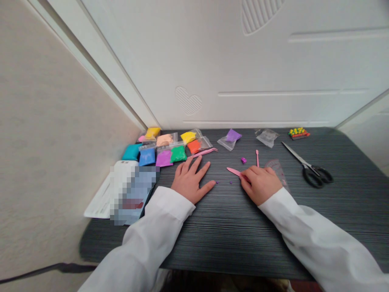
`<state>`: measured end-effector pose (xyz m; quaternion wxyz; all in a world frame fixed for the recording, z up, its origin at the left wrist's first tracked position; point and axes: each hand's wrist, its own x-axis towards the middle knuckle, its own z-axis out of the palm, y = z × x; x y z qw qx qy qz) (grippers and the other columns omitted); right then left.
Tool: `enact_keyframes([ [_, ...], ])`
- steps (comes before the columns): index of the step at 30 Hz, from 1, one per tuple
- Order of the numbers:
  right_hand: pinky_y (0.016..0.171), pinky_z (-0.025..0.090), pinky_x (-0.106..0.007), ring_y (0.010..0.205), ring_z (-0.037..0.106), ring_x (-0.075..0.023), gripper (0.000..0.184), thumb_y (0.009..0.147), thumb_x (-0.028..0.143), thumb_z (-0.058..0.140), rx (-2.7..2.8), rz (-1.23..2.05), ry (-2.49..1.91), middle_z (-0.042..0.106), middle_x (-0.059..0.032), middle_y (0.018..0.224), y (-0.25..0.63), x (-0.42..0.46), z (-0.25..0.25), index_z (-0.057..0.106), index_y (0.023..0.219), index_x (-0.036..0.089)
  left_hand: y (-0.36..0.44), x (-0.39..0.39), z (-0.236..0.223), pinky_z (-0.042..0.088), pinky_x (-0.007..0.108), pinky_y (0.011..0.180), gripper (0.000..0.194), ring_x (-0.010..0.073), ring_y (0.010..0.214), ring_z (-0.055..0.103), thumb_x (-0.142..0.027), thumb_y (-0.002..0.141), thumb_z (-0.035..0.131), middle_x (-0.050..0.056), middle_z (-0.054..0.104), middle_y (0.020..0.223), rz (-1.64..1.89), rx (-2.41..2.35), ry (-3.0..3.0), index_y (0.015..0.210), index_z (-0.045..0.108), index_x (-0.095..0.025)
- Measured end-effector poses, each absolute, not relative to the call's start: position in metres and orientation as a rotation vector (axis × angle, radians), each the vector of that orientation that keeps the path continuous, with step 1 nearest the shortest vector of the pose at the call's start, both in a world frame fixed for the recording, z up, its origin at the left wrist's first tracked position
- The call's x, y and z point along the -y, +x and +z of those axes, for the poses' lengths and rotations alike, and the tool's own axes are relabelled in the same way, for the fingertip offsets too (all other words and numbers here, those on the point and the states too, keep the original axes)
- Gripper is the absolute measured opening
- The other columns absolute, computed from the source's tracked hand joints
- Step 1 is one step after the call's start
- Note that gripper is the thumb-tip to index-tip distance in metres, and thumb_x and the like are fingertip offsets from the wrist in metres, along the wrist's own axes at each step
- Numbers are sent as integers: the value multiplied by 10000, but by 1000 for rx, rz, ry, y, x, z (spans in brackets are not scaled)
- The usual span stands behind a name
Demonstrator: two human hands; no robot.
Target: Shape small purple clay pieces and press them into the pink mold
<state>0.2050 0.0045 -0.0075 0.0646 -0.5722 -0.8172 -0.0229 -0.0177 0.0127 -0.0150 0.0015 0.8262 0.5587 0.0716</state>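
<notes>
My left hand [191, 181] lies flat on the dark table with its fingers spread. A tiny purple bit of clay [216, 182] is at its thumb tip, and a second purple bit [230, 183] lies between my hands. In my right hand [260, 183] the fingers are closed on a pink plastic clay knife [233, 171], its blade pointing left just above the tabletop or touching it; I cannot tell which. Beyond that hand sits a small purple clay lump [243, 160]. Another pink tool [257, 157] stands out past my right knuckles, and a clear plastic bag [277, 170] is partly hidden by the hand.
Bags of coloured clay, such as a green one [178, 154], crowd the back left beside a pink curved tool [206, 152]. A purple bag [233, 135] and a clear bag [267, 137] lie at the back. Scissors [310, 168] and a small yellow-and-red clay piece [299, 133] are on the right.
</notes>
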Motion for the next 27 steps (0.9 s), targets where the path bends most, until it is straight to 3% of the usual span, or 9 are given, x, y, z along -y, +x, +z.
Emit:
enact_keyframes([
  [7, 664, 218, -292, 743, 514, -159, 272, 824, 293, 340, 2463, -64, -1722, 584, -39, 773, 205, -4, -8, 585, 788, 182, -18, -14, -15, 203, 455, 957, 563, 280, 1233, 175, -576, 748, 320, 34, 263, 1352, 212, -1677, 2639, 1239, 337, -300],
  [11, 670, 218, -293, 740, 514, -157, 265, 818, 293, 354, 2454, -66, -1713, 586, -41, 767, 205, -4, -8, 591, 786, 180, -18, -14, -16, 218, 451, 951, 573, 280, 1231, 176, -550, 769, 301, 65, 283, 1340, 249, -1815, 2564, 1253, 329, -244],
  [16, 665, 221, -290, 759, 519, -158, 263, 823, 304, 354, 2454, -55, -1717, 591, -33, 786, 207, -4, -8, 594, 822, 197, -16, -13, -14, 191, 450, 965, 537, 273, 1234, 173, -552, 760, 330, 32, 276, 1345, 234, -1680, 2633, 1234, 346, -300],
  [27, 666, 224, -292, 767, 524, -157, 264, 820, 312, 359, 2450, -43, -1752, 594, -27, 774, 207, -4, -5, 600, 795, 208, -16, -17, -19, 240, 434, 946, 528, 262, 1227, 197, -515, 795, 283, 56, 304, 1330, 282, -1827, 2562, 1243, 344, -242],
])
